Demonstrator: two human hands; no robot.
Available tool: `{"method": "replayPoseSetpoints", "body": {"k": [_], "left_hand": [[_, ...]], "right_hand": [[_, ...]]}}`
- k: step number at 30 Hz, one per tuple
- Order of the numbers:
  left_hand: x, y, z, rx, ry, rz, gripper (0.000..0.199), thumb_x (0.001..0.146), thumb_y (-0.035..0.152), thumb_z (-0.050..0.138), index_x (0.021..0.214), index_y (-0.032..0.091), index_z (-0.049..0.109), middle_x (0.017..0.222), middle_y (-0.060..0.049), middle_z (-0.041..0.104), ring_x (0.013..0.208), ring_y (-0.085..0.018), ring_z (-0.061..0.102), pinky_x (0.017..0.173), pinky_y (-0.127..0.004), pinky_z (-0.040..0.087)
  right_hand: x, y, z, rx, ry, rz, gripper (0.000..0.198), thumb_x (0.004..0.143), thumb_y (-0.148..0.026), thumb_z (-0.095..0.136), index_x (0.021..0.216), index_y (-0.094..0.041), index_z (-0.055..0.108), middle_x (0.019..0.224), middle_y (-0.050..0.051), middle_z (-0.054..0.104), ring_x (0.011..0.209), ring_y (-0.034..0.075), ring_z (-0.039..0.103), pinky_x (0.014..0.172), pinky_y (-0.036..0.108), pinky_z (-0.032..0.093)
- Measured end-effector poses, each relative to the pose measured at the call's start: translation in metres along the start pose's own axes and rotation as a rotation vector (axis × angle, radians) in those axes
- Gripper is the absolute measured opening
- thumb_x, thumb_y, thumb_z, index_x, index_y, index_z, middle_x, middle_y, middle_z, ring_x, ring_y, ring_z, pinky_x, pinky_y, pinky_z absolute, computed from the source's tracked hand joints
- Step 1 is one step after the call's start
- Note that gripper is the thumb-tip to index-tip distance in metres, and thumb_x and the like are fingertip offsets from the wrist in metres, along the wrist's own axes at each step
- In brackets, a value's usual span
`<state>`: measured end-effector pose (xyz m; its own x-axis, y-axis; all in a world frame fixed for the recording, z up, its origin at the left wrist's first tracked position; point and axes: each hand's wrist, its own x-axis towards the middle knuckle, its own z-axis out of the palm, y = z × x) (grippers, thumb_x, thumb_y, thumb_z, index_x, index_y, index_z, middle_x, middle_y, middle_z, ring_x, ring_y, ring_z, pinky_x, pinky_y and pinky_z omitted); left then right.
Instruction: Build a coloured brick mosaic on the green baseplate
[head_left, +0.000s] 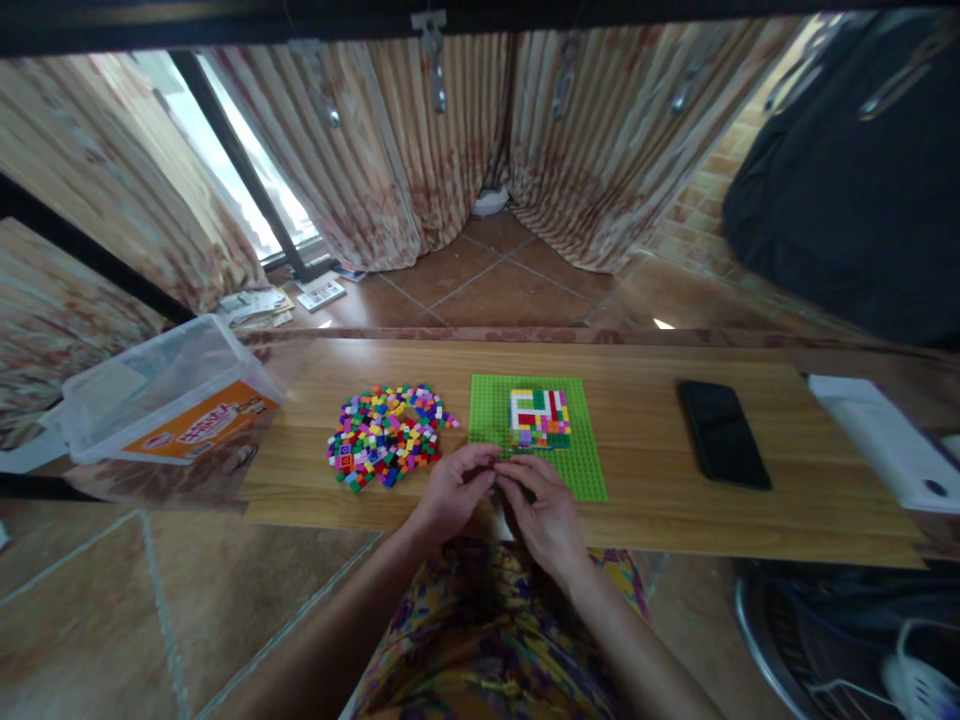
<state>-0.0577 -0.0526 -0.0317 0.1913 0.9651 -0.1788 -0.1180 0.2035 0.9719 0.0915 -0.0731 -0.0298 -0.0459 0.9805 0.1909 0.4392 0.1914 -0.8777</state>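
My left hand (460, 488) and my right hand (541, 502) meet fingertip to fingertip at the near left corner of a green baseplate (491, 408). Both are closed in a pinch, and whatever lies between the fingers is too small or hidden to make out. On the plate's upper middle sits a block of joined toy bricks (541, 418), with white, red, yellow, pink, purple and green parts. Left of the plate spreads a loose heap of small coloured bricks (386, 435); my left hand is close to its right side.
A black phone (724, 433) lies on the wooden table (637, 440) to the right, with a white flat object (885, 440) beyond it. At the left stands a clear plastic box (172, 390) with an orange label. Metal clips (433, 65) hang from a dark bar above.
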Motion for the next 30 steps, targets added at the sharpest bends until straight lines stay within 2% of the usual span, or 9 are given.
{"method": "replayPoseSetpoints", "body": {"k": [5,13,17,22,27,30], "left_hand": [[-0.001,-0.003,0.000,0.017,0.024,0.053,0.034,0.073,0.016,0.063,0.107,0.016,0.065,0.101,-0.007,0.069,0.085,-0.016,0.065,0.070,-0.025,0.054],[0.001,-0.009,0.000,0.083,0.061,0.093,0.032,0.074,0.015,0.061,0.106,0.015,0.065,0.101,-0.008,0.068,0.090,-0.017,0.065,0.075,-0.026,0.053],[0.000,-0.008,0.000,0.088,0.053,0.075,0.034,0.075,0.017,0.061,0.108,0.015,0.063,0.102,-0.008,0.068,0.086,-0.017,0.066,0.072,-0.026,0.054],[-0.001,-0.008,0.000,0.086,0.038,0.067,0.036,0.076,0.018,0.060,0.111,0.016,0.061,0.107,-0.009,0.067,0.088,-0.017,0.067,0.067,-0.024,0.055],[-0.002,-0.007,0.001,0.096,0.040,0.082,0.034,0.076,0.016,0.059,0.110,0.016,0.062,0.104,-0.008,0.067,0.087,-0.017,0.066,0.067,-0.024,0.055],[-0.002,-0.007,0.002,0.086,0.064,0.103,0.033,0.076,0.016,0.060,0.108,0.016,0.062,0.099,-0.007,0.067,0.080,-0.015,0.067,0.070,-0.026,0.056]], "right_hand": [[0.002,0.001,0.000,0.025,0.007,0.025,0.014,0.087,-0.032,0.061,0.091,-0.027,0.073,0.104,0.006,0.068,0.100,0.021,0.061,0.092,0.037,0.048],[0.002,-0.004,-0.002,0.093,-0.016,0.065,0.010,0.085,-0.029,0.062,0.083,-0.024,0.070,0.089,0.003,0.070,0.088,0.019,0.063,0.084,0.034,0.047],[0.004,-0.004,-0.002,0.110,-0.024,0.114,0.010,0.083,-0.030,0.063,0.084,-0.024,0.070,0.088,0.002,0.069,0.086,0.018,0.063,0.081,0.033,0.047],[0.006,-0.001,-0.003,0.102,-0.047,0.106,0.012,0.083,-0.030,0.064,0.091,-0.024,0.071,0.093,0.003,0.070,0.089,0.019,0.064,0.083,0.033,0.047],[0.005,-0.004,-0.008,0.056,-0.083,0.090,0.012,0.085,-0.032,0.062,0.087,-0.024,0.072,0.090,0.003,0.069,0.086,0.019,0.064,0.079,0.032,0.048],[0.002,-0.004,-0.014,0.034,-0.043,0.083,0.014,0.086,-0.034,0.062,0.088,-0.024,0.072,0.092,0.004,0.070,0.087,0.019,0.065,0.076,0.032,0.050]]}}
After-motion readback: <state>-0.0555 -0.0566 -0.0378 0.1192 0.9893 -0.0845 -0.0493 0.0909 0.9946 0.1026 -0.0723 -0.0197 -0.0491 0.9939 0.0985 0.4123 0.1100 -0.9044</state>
